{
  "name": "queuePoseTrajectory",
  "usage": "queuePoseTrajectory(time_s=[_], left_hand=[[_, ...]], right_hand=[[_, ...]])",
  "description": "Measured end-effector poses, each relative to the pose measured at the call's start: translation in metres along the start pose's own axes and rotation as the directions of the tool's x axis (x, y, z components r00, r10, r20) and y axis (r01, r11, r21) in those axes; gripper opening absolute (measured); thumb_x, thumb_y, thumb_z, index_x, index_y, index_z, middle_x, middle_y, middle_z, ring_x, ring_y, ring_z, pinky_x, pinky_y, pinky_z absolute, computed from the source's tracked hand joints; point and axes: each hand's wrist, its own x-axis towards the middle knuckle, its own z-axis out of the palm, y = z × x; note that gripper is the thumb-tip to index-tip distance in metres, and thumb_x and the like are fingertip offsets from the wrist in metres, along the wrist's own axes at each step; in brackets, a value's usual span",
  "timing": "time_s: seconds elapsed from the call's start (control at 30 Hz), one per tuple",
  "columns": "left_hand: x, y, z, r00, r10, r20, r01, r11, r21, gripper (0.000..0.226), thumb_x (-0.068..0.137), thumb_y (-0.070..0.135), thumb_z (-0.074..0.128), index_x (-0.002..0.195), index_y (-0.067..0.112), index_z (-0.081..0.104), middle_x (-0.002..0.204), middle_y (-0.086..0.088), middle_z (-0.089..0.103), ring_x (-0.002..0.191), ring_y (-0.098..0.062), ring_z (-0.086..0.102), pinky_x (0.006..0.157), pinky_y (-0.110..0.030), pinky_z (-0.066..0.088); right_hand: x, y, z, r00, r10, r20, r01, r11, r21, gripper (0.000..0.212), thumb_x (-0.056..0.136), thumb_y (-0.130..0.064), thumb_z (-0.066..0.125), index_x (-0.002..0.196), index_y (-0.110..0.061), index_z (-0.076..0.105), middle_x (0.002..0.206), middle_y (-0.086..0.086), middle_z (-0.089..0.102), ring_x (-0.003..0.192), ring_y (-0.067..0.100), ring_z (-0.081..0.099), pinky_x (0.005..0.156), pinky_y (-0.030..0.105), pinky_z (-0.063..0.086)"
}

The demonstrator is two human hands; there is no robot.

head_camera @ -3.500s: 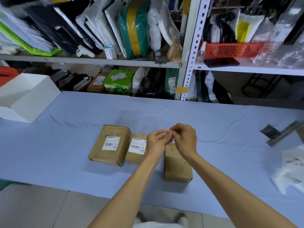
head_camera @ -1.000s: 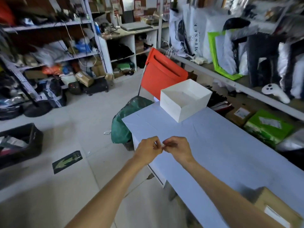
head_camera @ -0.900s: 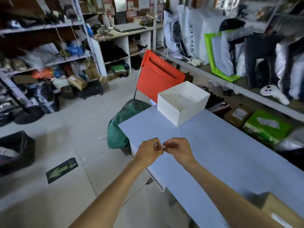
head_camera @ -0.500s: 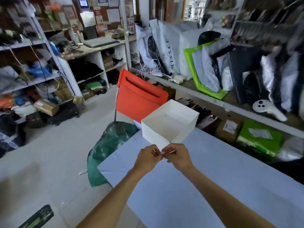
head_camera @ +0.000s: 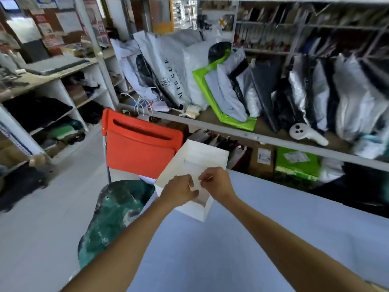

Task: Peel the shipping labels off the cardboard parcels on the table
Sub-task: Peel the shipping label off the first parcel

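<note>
While left grip [head_camera: 179, 191], right grip [head_camera: 216, 182] pinch label [head_camera: 195, 183] over box [head_camera: 205, 149]: blue table [head_camera: 231, 249] (shelves [head_camera: 242, 136] behind).

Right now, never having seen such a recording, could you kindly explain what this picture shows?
There is no machine: a person wears a camera on the head, looking down at their own bare arms. The left hand and right hand pinch a small pale scrap, probably a peeled label, over an open white box. The box stands near the end of a table covered in blue cloth. Beyond it is a red chair.
</note>
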Motion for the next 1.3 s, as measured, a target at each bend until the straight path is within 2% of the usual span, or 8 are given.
queuePoseTrajectory(time_s=[0.1, 0.2, 0.5, 0.7, 0.83, 0.97, 1.13, 1.3], left_hand=[[0.018, 0.001, -0.024, 0.996, 0.087, 0.034, -0.093, 0.951, 0.295, 0.039, 0.086, 0.038, 0.061, 0.117, 0.015, 0.054, 0.117, -0.004, 0.060, 0.106, -0.024, 0.057, 0.085, -0.034, 0.046], [0.034, 0.002, -0.041, 0.992, 0.123, 0.023, -0.122, 0.914, 0.387, 0.039, 0.091, 0.036, 0.056, 0.122, 0.013, 0.051, 0.124, -0.007, 0.057, 0.111, -0.026, 0.055, 0.088, -0.036, 0.045], [0.045, -0.002, -0.056, 0.993, 0.116, 0.016, -0.114, 0.928, 0.356, 0.036, 0.092, 0.034, 0.055, 0.121, 0.013, 0.054, 0.126, -0.007, 0.055, 0.112, -0.028, 0.053, 0.085, -0.034, 0.044], [0.042, -0.003, -0.051, 0.994, 0.099, 0.042, -0.108, 0.937, 0.332, 0.032, 0.092, 0.035, 0.054, 0.117, 0.015, 0.056, 0.122, -0.006, 0.057, 0.108, -0.027, 0.055, 0.084, -0.034, 0.045], [0.039, 0.009, -0.039, 0.987, 0.144, 0.075, -0.160, 0.947, 0.277, 0.029, 0.090, 0.032, 0.057, 0.113, 0.014, 0.058, 0.119, -0.006, 0.060, 0.106, -0.025, 0.056, 0.080, -0.031, 0.044], [0.035, 0.029, -0.013, 0.971, 0.174, 0.165, -0.213, 0.942, 0.261, 0.026, 0.089, 0.029, 0.059, 0.110, 0.013, 0.060, 0.117, -0.007, 0.061, 0.104, -0.025, 0.057, 0.078, -0.030, 0.044], [0.018, 0.074, 0.026, 0.946, 0.237, 0.222, -0.287, 0.929, 0.234, 0.019, 0.090, 0.025, 0.058, 0.104, 0.014, 0.064, 0.108, -0.005, 0.066, 0.090, -0.022, 0.061, 0.079, -0.031, 0.049], [-0.025, 0.137, 0.081, 0.891, 0.324, 0.317, -0.392, 0.902, 0.180, 0.008, 0.087, 0.024, 0.056, 0.092, 0.020, 0.061, 0.103, -0.001, 0.063, 0.095, -0.022, 0.059, 0.083, -0.036, 0.052]], right_hand=[[0.027, -0.012, 0.004, 0.999, -0.031, -0.031, 0.027, 0.994, -0.107, 0.026, 0.083, 0.008, 0.055, 0.092, -0.006, 0.075, 0.100, 0.006, 0.073, 0.092, 0.019, 0.066, 0.081, 0.023, 0.049], [0.051, -0.024, 0.009, 0.995, -0.088, 0.044, 0.096, 0.966, -0.240, 0.026, 0.093, -0.005, 0.048, 0.098, -0.004, 0.073, 0.108, 0.011, 0.072, 0.101, 0.032, 0.063, 0.092, 0.038, 0.049], [0.068, -0.035, 0.003, 0.994, -0.050, 0.094, 0.077, 0.947, -0.311, 0.032, 0.100, -0.018, 0.042, 0.075, -0.002, 0.056, 0.092, 0.022, 0.066, 0.091, 0.039, 0.058, 0.075, 0.041, 0.045], [0.054, -0.025, -0.014, 0.989, 0.042, 0.144, 0.012, 0.935, -0.355, 0.037, 0.099, -0.031, 0.046, 0.106, -0.002, 0.068, 0.111, 0.014, 0.066, 0.105, 0.032, 0.059, 0.088, 0.040, 0.049], [0.037, -0.018, -0.025, 0.974, 0.133, 0.181, -0.064, 0.937, -0.343, 0.051, 0.103, -0.041, 0.038, 0.064, -0.009, 0.048, 0.073, 0.007, 0.054, 0.075, 0.026, 0.053, 0.065, 0.032, 0.037], [0.007, -0.012, -0.045, 0.965, 0.197, 0.175, -0.140, 0.945, -0.295, 0.055, 0.102, -0.045, 0.036, 0.060, -0.011, 0.045, 0.061, 0.004, 0.046, 0.058, 0.017, 0.045, 0.053, 0.027, 0.031], [-0.048, 0.015, -0.088, 0.957, 0.263, 0.123, -0.208, 0.917, -0.340, 0.054, 0.103, -0.046, 0.034, 0.059, -0.014, 0.040, 0.062, 0.002, 0.043, 0.057, 0.014, 0.042, 0.053, 0.027, 0.027], [-0.119, 0.071, -0.149, 0.925, 0.377, 0.049, -0.333, 0.866, -0.373, 0.055, 0.100, -0.053, 0.036, 0.068, -0.009, 0.046, 0.075, 0.009, 0.053, 0.075, 0.028, 0.052, 0.068, 0.036, 0.039]])
